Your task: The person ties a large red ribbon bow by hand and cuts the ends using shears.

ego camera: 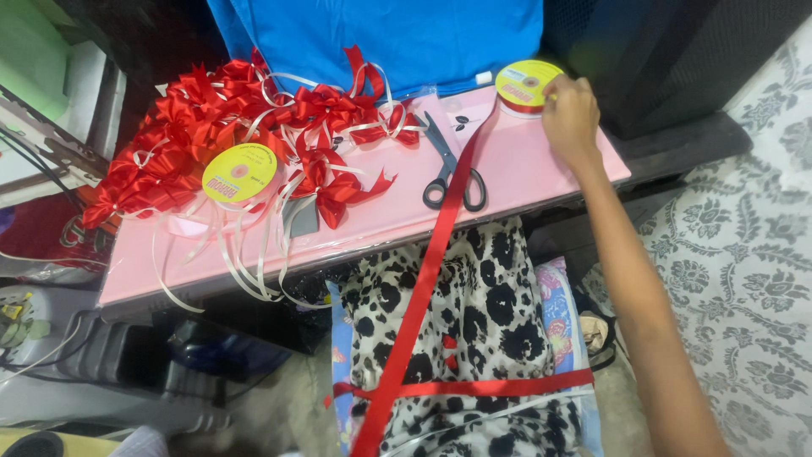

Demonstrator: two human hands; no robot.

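My right hand reaches to the far right corner of the pink board and rests its fingers on a red ribbon spool with a yellow label. A long strand of red ribbon runs from that spool across the board and down over the black-and-white spotted cloth on my lap. Another red strand crosses the cloth sideways. Black-handled scissors lie on the board beside the strand. My left hand is out of view.
A heap of finished red ribbon bows covers the board's left half, with a white ribbon spool and loose white strands hanging over the edge. Blue fabric lies behind. Patterned floor covering is at right; clutter and cables at left.
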